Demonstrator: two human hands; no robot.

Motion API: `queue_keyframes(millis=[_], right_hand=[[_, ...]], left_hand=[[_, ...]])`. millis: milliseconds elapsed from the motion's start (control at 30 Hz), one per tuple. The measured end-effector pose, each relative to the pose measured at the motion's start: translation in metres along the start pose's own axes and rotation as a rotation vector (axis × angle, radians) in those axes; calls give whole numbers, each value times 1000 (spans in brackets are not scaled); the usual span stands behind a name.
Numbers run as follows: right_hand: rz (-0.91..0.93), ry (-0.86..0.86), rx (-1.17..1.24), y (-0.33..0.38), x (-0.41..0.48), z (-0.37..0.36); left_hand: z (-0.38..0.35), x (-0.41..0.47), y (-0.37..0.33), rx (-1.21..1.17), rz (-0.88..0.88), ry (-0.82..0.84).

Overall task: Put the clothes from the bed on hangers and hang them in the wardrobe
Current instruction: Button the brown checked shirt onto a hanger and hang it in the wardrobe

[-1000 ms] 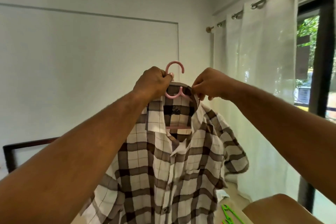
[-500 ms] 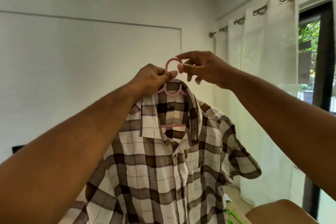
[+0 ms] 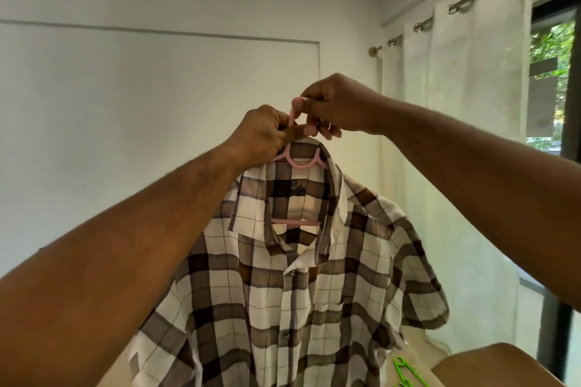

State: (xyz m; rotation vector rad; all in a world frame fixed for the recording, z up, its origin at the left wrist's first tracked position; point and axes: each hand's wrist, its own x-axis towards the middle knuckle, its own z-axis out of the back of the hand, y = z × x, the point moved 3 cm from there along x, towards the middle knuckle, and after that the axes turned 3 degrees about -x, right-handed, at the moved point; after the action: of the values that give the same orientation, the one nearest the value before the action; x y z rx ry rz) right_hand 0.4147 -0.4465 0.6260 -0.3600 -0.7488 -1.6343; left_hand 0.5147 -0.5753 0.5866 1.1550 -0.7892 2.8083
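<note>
Holding up a brown-and-white checked short-sleeved shirt (image 3: 283, 308) on a pink plastic hanger (image 3: 303, 163), I see it hang before a plain white wall (image 3: 125, 104). My left hand (image 3: 261, 132) curls tight round the hanger's neck at the collar. My right hand (image 3: 339, 104) pinches the hook just above. Bright green plastic hangers (image 3: 404, 369) lie at lower right.
</note>
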Motion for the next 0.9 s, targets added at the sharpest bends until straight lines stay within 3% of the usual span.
queue_keyframes(millis=[100, 233, 267, 367, 433, 533, 633, 733, 833, 900], right_hand=[[-9, -33, -42, -2, 8, 5], [-85, -195, 54, -19, 17, 27], [-105, -190, 49, -23, 19, 32], [-165, -128, 8, -35, 25, 49], [-161, -230, 56, -42, 29, 62], [-230, -218, 85, -52, 32, 75], [-238, -291, 34, -53, 32, 87], [-233, -375, 92, -50, 30, 102], [-266, -321, 61, -48, 24, 104], [-282, -314, 36, -43, 18, 101]], left_hand=[[-1, 10, 4, 51, 50, -37], [-3, 18, 19, 292, 238, 154], [-2, 19, 21, 347, 243, 120], [12, 22, 8, 487, 44, -373], [8, 14, -11, 419, -97, -575], [-33, -5, -30, 232, -22, -551], [-76, -32, -36, -35, 229, -581], [-125, -52, -17, -398, 443, -418], [-165, -56, -8, -479, 370, -164], [-173, -53, -12, -463, 298, -106]])
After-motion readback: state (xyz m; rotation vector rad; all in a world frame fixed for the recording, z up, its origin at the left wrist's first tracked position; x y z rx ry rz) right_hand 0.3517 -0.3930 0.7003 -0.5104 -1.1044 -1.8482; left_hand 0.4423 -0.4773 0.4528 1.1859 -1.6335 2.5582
